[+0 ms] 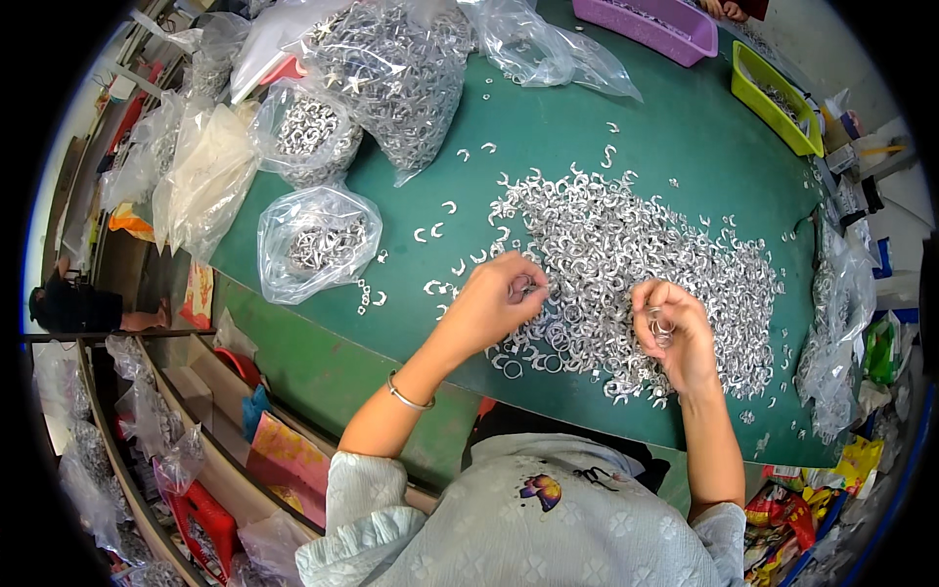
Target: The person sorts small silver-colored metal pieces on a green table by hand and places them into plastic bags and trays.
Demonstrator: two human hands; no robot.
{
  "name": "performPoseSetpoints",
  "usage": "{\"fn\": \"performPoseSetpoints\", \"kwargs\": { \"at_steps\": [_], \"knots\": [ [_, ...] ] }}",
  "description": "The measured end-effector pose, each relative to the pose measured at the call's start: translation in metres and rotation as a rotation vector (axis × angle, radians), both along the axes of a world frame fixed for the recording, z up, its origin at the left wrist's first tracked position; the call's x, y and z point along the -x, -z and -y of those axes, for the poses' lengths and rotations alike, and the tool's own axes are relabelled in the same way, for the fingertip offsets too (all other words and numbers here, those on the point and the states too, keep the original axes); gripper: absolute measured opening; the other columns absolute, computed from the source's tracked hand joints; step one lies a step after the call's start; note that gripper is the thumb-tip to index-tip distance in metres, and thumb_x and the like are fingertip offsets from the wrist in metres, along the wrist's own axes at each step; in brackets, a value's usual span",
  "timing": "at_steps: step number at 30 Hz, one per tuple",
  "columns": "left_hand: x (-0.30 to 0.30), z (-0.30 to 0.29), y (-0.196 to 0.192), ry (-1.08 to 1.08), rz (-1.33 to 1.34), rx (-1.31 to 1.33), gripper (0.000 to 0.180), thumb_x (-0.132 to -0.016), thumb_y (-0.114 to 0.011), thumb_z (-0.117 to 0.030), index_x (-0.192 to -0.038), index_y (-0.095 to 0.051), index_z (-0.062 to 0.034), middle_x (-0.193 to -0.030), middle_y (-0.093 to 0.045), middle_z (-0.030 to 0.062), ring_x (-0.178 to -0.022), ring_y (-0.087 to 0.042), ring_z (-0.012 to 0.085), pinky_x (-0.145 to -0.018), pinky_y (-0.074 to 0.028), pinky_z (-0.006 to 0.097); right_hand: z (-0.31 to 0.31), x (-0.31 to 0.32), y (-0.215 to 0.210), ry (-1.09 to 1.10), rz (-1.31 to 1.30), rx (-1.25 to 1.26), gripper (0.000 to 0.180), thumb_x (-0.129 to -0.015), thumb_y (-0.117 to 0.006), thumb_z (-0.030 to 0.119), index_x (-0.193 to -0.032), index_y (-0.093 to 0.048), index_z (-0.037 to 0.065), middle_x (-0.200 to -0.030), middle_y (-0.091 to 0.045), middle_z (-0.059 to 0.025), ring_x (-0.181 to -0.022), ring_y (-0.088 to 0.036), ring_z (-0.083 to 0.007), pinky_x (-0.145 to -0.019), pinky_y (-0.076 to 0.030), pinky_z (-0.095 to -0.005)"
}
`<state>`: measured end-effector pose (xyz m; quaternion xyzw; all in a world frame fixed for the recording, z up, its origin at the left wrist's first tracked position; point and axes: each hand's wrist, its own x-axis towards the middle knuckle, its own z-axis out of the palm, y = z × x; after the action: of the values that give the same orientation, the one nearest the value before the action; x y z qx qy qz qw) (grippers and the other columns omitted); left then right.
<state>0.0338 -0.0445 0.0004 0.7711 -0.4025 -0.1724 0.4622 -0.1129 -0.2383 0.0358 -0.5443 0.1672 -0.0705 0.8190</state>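
Observation:
A wide heap of small silvery crescent-shaped metal pieces [616, 240] is spread over the green table [372, 323], with several metal rings [554, 363] among them along the near edge. At the heap's left side my left hand [497, 301] is closed, its fingers curled round small silvery metal pieces whose exact shape is hard to make out. My right hand [680, 333] is above the middle of the heap, fingers bent round several silvery metal rings [661, 329].
Left of the heap stand an open clear bag [318, 245] of metal pieces and larger filled bags [401, 88] behind it. At the far right are a purple basket [655, 29] and a yellow-green basket [773, 103]. Another person's hand [724, 8] shows at the far edge.

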Motion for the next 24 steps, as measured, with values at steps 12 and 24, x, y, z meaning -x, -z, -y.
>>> {"fn": "performPoseSetpoints", "kwargs": {
  "at_steps": [12,24],
  "knots": [
    [0.002,-0.003,-0.007,-0.126,-1.366,0.396,0.01,-0.086,-0.055,-0.007,-0.095,-0.055,-0.0041,-0.084,-0.056,0.0005,-0.076,-0.052,0.0096,-0.057,-0.038,0.021,-0.022,-0.012,0.011,-0.06,-0.167,0.653,0.005,-0.08,-0.057,0.001,-0.079,-0.053,0.004,-0.057,-0.057,-0.0033,-0.043,-0.047,-0.0052,-0.039,-0.035,-0.0211],
    [0.011,-0.002,-0.003,-0.063,-1.031,0.331,0.008,-0.086,-0.056,-0.007,-0.092,-0.051,-0.0037,-0.077,-0.052,0.0003,-0.065,-0.045,0.0057,-0.054,-0.036,0.019,-0.03,-0.018,0.023,-0.037,0.146,1.272,0.008,-0.08,-0.059,0.011,-0.083,-0.058,0.004,-0.066,-0.056,-0.0058,-0.048,-0.054,-0.0188,-0.041,-0.041,-0.0316]
  ]
}}
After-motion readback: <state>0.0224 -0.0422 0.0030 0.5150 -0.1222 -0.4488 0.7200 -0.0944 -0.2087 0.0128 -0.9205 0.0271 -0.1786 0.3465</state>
